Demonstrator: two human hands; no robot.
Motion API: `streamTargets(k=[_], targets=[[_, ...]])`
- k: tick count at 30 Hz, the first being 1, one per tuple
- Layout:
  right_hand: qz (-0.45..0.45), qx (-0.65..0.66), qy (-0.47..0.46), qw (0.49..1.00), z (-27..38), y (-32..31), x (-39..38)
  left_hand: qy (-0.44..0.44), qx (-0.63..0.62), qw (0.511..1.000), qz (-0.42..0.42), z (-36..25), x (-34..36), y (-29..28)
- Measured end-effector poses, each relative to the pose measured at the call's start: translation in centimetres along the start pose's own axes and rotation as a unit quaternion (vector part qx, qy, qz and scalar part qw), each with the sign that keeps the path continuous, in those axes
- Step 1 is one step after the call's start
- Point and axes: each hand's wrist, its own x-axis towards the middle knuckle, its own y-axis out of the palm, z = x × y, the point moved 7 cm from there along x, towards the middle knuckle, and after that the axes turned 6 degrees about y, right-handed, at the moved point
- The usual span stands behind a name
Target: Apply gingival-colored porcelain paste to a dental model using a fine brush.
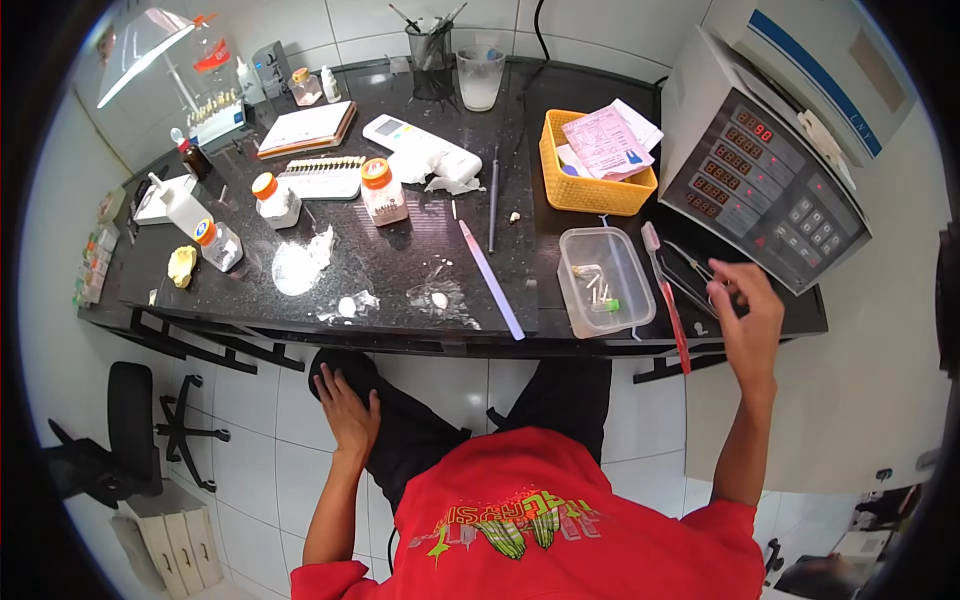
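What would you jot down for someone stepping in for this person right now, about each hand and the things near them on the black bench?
Left hand: resting flat on the left knee, holding nothing.
Right hand: raised over the right end of the black bench, fingers curled at the metal tweezers; whether they grip it cannot be told.
Close by: a red-handled toothbrush lying beside the hand, a clear plastic box with small pieces inside, a grey machine with red number displays just behind.
Further left: a yellow basket with papers, a long lilac stick, orange-capped jars, white powder patches.
Done or left: not readable from this view.
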Motion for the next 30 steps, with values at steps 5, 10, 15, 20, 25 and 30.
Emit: streamTargets(k=[5, 10, 15, 20, 25, 30], targets=[[0.081, 0.063, -0.1, 0.99, 10.7, 1.9, 3.0, -0.086, 0.089, 0.99, 0.063, 5.9, 1.7, 0.3], [0.166, -0.028, -0.234, 0.957, 16.6, 9.9, 6.1, -0.142, 0.071, 0.986, 0.056, 9.3, 4.4, -0.5], [0.242, -0.131, -0.225, 0.935, 18.4, 14.9, 6.8, -0.138, 0.054, 0.989, -0.001, 11.8, 3.7, -0.6], [0.252, -0.166, -0.194, 0.933, 18.7, 16.3, 7.1, -0.158, 0.018, 0.986, -0.038, 14.7, 1.9, -1.9], [0.251, -0.147, -0.151, 0.945, 19.0, 15.6, 7.7, -0.164, -0.004, 0.984, -0.072, 17.5, 0.0, -2.4], [0.165, -0.119, -0.205, 0.957, 19.8, 13.4, 8.8, -0.129, -0.109, 0.974, -0.152, 16.9, -1.5, -4.7]])
